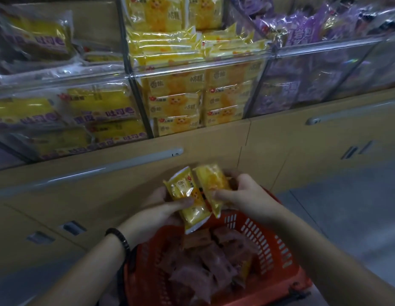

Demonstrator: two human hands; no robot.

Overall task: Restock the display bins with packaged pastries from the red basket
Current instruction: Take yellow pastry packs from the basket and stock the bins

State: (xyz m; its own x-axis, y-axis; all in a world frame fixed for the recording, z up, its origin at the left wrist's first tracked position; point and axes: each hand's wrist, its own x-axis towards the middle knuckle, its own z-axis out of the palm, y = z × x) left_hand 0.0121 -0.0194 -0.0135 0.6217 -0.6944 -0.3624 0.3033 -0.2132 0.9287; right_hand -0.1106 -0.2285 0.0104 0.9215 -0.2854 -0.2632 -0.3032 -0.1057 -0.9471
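My left hand grips one yellow pack, right hand grips another (both above the red basket's far rim), below the middle bin.

Shop: display bins of packaged pastries

The person is wearing a black beaded bracelet around the left wrist, its small round beads sitting snug just behind the left hand; the left forearm and right forearm are showing bare
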